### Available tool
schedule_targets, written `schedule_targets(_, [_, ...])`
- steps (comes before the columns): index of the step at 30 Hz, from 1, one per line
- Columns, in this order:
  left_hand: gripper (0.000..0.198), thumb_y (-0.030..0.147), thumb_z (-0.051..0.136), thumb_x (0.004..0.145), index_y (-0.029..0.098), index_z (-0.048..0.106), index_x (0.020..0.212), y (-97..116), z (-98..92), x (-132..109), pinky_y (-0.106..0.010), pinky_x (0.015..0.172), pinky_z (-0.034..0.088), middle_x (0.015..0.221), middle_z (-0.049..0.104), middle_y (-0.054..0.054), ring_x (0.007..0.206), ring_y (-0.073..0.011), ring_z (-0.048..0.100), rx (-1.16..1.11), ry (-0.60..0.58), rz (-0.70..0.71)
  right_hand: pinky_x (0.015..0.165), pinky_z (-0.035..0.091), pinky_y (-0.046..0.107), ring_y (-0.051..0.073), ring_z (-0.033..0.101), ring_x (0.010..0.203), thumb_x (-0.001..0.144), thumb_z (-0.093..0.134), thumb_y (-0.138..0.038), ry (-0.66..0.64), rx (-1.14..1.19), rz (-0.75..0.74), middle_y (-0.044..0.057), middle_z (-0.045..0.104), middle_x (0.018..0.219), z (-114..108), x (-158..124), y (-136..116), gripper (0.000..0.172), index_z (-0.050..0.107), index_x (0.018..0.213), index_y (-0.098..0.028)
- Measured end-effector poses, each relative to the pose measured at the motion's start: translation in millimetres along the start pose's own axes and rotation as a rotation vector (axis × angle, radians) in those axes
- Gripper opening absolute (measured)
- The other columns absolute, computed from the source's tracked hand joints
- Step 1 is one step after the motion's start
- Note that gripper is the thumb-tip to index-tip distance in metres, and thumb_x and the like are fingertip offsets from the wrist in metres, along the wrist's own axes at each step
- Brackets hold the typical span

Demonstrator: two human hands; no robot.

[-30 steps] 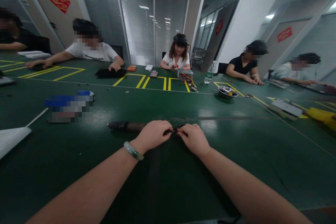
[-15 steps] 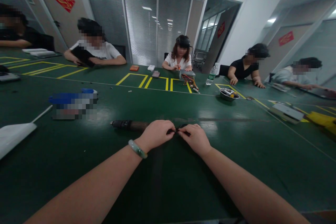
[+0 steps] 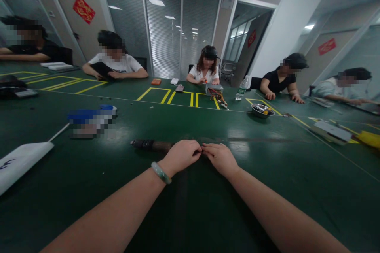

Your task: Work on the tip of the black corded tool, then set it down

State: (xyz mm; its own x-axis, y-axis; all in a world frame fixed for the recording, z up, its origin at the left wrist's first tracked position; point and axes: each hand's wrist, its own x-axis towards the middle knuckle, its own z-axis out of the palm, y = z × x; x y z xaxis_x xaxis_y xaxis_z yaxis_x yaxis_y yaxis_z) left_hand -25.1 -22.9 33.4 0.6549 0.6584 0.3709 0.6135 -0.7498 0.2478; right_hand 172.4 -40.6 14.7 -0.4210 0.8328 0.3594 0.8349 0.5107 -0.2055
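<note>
My left hand [image 3: 184,155], with a pale green bangle [image 3: 161,172] on its wrist, is closed in a pinch above the table. Its fingertips meet those of my right hand [image 3: 220,158], which are pressed together too. Whatever lies between them is hidden or too small to name. Behind my left hand lies a dark cylindrical tool [image 3: 152,145] like an inline electric screwdriver, its narrow tip pointing left. My left hand covers its other end.
The green table [image 3: 124,201] carries a white packet [image 3: 23,164] and a blurred blue-and-white item [image 3: 92,121] on the left. Farther off are a metal bowl [image 3: 263,110], a water bottle [image 3: 242,88] and a grey box with coloured wires [image 3: 214,89]. Several people sit opposite.
The view has shifted slightly, so the scene sits lower and farther right. The small dark bit seen between my fingertips is now hidden, and my right fingers look straighter.
</note>
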Motion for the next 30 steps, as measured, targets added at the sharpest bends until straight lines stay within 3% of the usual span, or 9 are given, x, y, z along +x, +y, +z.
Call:
schedule_targets(11, [0.007, 0.022, 0.054, 0.085, 0.020, 0.060, 0.088, 9.0, -6.2, -1.2, -0.032, 0.077, 0.045, 0.089, 0.062, -0.002, 0.083, -0.0176, 0.058, 0.072, 0.021, -0.028, 0.085, 0.040, 0.028, 0.014, 0.059, 0.091, 0.092, 0.048, -0.020, -0.038, 0.017, -0.029, 0.003, 0.066, 0.101, -2.8, 4.3, -3.7, 0.029, 0.061, 0.117, -0.025])
schedule_targets(15, [0.008, 0.023, 0.055, 0.085, 0.022, 0.058, 0.093, 9.4, -7.3, -1.3, -0.038, 0.090, 0.041, 0.093, 0.063, -0.001, 0.089, -0.0183, 0.059, 0.090, 0.020, -0.037, 0.085, 0.041, 0.028, 0.014, 0.060, 0.089, 0.093, 0.046, -0.021, -0.039, -0.015, -0.021, 0.004, 0.065, 0.099, -2.9, 4.9, -4.6, 0.027, 0.064, 0.113, -0.024])
schedule_targets(18, [0.020, 0.025, 0.058, 0.084, 0.022, 0.055, 0.103, 12.2, -10.3, -2.1, -0.042, 0.104, 0.031, 0.106, 0.062, -0.002, 0.107, -0.0198, 0.054, 0.071, 0.060, -0.012, 0.084, 0.041, 0.028, 0.014, 0.059, 0.089, 0.092, 0.046, -0.019, -0.056, -0.053, -0.007, 0.005, 0.065, 0.096, -3.2, 5.4, -6.4, 0.026, 0.065, 0.109, -0.022])
schedule_targets(20, [0.022, 0.025, 0.057, 0.084, 0.022, 0.055, 0.106, 16.3, -14.4, -3.5, -0.041, 0.106, 0.029, 0.111, 0.060, -0.003, 0.116, -0.0202, 0.049, 0.044, 0.088, 0.029, 0.083, 0.041, 0.028, 0.015, 0.059, 0.087, 0.090, 0.046, -0.017, -0.075, -0.077, 0.006, 0.005, 0.065, 0.092, -3.6, 5.6, -8.1, 0.024, 0.067, 0.103, -0.020])
schedule_targets(23, [0.019, 0.020, 0.051, 0.087, 0.022, 0.058, 0.104, 22.6, -21.8, -7.4, -0.035, 0.098, 0.037, 0.108, 0.062, -0.003, 0.110, -0.0181, 0.052, -0.014, 0.071, 0.120, 0.082, 0.040, 0.028, 0.015, 0.059, 0.086, 0.087, 0.047, -0.013, -0.070, -0.096, 0.012, 0.004, 0.066, 0.090, -5.6, 5.3, -7.7, 0.024, 0.068, 0.098, -0.020])
schedule_targets(27, [0.020, 0.020, 0.050, 0.087, 0.024, 0.061, 0.102, 22.5, -26.4, -14.0, -0.030, 0.088, 0.043, 0.101, 0.065, -0.001, 0.096, -0.0154, 0.059, -0.074, -0.054, 0.224, 0.085, 0.041, 0.029, 0.016, 0.060, 0.089, 0.089, 0.045, -0.018, -0.019, -0.129, 0.059, 0.003, 0.066, 0.098, -17.1, -3.3, 15.0, 0.027, 0.066, 0.106, -0.024])
schedule_targets(30, [0.019, 0.023, 0.050, 0.087, 0.024, 0.063, 0.101, 16.3, -24.6, -16.6, -0.029, 0.086, 0.044, 0.098, 0.066, 0.000, 0.091, -0.0149, 0.061, -0.102, -0.131, 0.237, 0.085, 0.043, 0.032, 0.018, 0.061, 0.090, 0.088, 0.045, -0.023, 0.000, -0.226, 0.222, 0.005, 0.066, 0.101, -37.0, -29.1, 61.0, 0.029, 0.066, 0.108, -0.025])
